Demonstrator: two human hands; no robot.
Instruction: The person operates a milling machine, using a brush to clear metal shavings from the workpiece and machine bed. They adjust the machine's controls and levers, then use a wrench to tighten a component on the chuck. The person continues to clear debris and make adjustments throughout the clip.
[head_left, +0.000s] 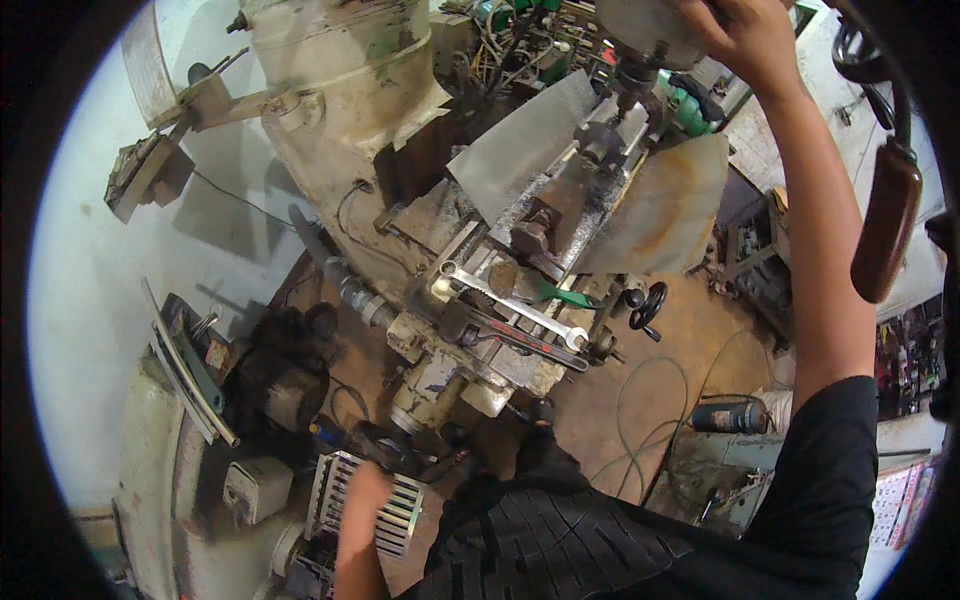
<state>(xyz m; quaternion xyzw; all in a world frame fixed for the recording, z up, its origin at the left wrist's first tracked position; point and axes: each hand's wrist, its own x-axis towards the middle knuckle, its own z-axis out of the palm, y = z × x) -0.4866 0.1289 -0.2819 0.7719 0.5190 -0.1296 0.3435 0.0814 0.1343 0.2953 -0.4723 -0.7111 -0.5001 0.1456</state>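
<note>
Wrench [522, 341], dark, red-marked; machine head [640, 32], pale, grimy, at right hand [748, 38]; left hand [368, 488], blurred; all fingers' [706, 27] closure we cannot tell.

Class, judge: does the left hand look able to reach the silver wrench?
Probably yes: the silver wrench lies uncovered over the machine table, and nothing appears to block the left hand from above.
</note>
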